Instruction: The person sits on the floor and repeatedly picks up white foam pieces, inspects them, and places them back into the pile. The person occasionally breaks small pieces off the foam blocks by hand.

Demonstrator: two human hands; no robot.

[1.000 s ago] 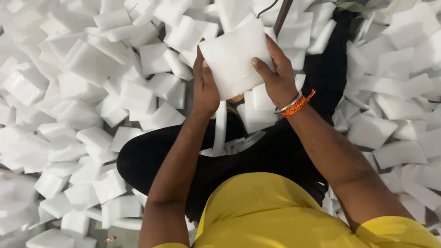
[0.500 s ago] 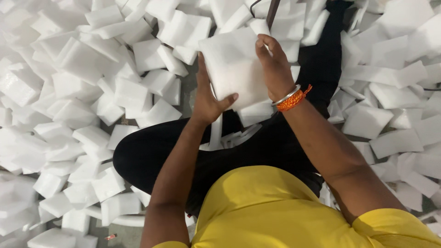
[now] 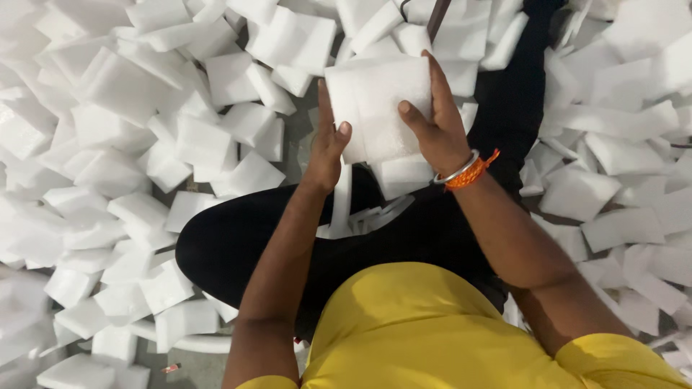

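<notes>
Above the lap, both hands hold one white foam pad upright. Left hand lies nearly flat against its left edge; right hand clasps the right side, thumb across the front (bangle and orange thread at wrist). Loose foam pieces cover the floor all around.
</notes>
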